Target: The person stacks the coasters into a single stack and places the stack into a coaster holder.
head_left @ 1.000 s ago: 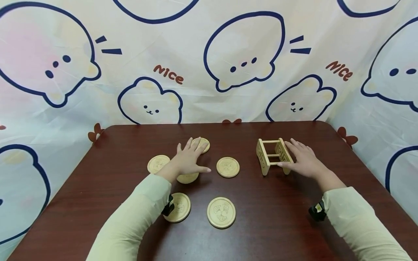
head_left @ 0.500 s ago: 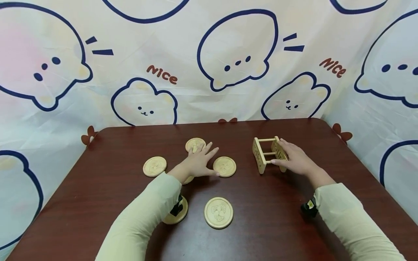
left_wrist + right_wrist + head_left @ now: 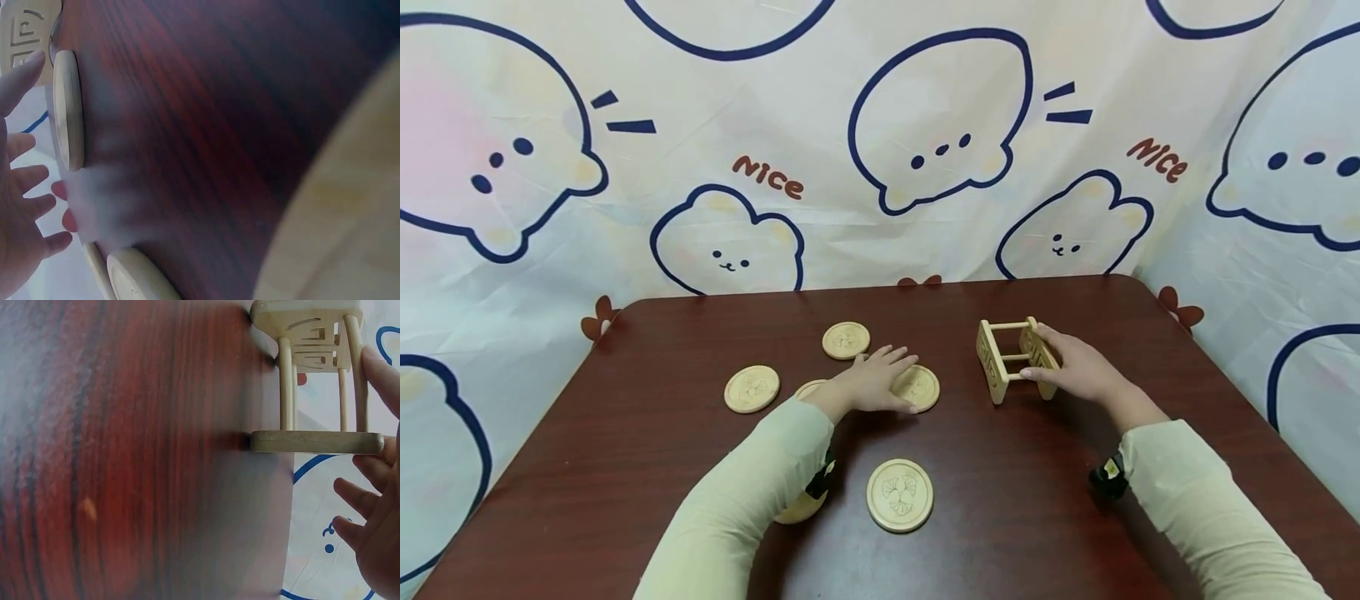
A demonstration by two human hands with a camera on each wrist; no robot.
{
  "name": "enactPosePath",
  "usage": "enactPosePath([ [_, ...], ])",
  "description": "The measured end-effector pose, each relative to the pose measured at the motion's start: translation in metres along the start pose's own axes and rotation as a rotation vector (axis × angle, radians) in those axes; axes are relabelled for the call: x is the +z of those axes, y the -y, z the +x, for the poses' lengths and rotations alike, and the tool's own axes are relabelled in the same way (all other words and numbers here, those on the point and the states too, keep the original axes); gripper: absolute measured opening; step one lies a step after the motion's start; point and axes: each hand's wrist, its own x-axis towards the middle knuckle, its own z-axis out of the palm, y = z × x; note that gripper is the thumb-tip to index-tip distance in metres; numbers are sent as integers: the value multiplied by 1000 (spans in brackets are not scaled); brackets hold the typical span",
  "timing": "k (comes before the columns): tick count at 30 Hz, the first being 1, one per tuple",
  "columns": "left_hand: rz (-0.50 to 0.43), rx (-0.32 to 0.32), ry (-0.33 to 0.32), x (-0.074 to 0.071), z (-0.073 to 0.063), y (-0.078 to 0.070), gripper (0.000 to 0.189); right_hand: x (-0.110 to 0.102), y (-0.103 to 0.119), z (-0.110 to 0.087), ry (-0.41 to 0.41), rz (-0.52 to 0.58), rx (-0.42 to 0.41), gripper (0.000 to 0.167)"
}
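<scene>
Round pale wooden coasters with an engraved leaf pattern lie on the table. My left hand (image 3: 872,385) reaches palm down with fingers extended over the left part of one coaster (image 3: 922,388). In the left wrist view a gap shows between the fingers and that coaster (image 3: 69,111). My right hand (image 3: 1081,367) grips a wooden coaster rack (image 3: 992,367) by its right end panel, thumb at the near rod and fingers behind the panel (image 3: 315,442). The rack has two carved panels joined by rods and stands upright, with no coaster in it.
Other coasters lie at the back (image 3: 846,340), at the left (image 3: 752,389) and nearer the front (image 3: 900,496). Another coaster (image 3: 801,507) is partly under the left sleeve, and one (image 3: 810,388) behind the forearm. The dark table (image 3: 1000,517) ends at a printed cloth (image 3: 835,117).
My left hand has moved right, from above the left-hand coasters to the middle one. The right hand stays on the rack. The head view has shifted slightly.
</scene>
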Motion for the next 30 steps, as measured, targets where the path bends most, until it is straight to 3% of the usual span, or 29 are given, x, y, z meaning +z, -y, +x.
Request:
enactPosePath([
  [9,-57,-2,31,2,6,-3,83,-3,1,-3,19,18,76,93],
  [20,-52,-6,20,5,9,-5,78,-4,5,-1,44,71,139,94],
  [30,-53,-30,12,10,10,-7,80,2,1,-2,40,84,121,93],
])
